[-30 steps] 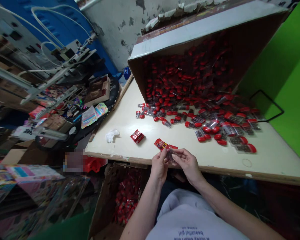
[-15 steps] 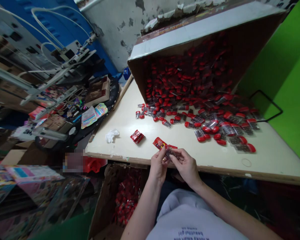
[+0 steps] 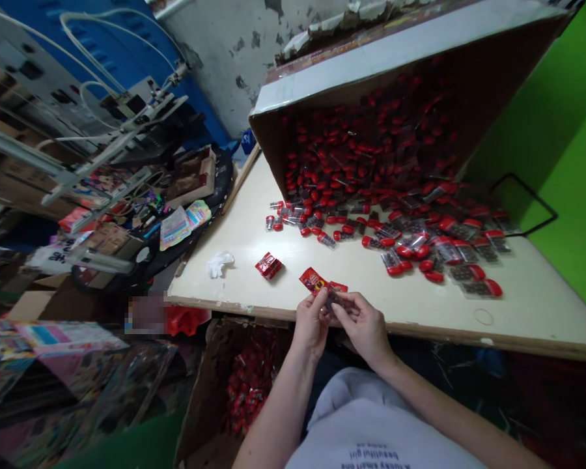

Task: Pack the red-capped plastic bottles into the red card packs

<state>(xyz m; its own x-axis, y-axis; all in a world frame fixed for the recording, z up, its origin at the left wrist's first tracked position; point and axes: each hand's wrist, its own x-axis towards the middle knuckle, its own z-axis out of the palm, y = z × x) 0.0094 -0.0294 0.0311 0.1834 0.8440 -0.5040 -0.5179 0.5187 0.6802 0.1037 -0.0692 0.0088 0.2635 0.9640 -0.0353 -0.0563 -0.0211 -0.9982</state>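
The one camera rides on the person's head, looking forward and steeply down over their grey sweatshirt [image 3: 371, 423]. It sits close above the left hand [image 3: 311, 326] and right hand [image 3: 364, 329], which take up the lower middle of the frame, while its wide view also reaches the desk [image 3: 527, 306] and the tipped cardboard carton [image 3: 498, 85] beyond them.
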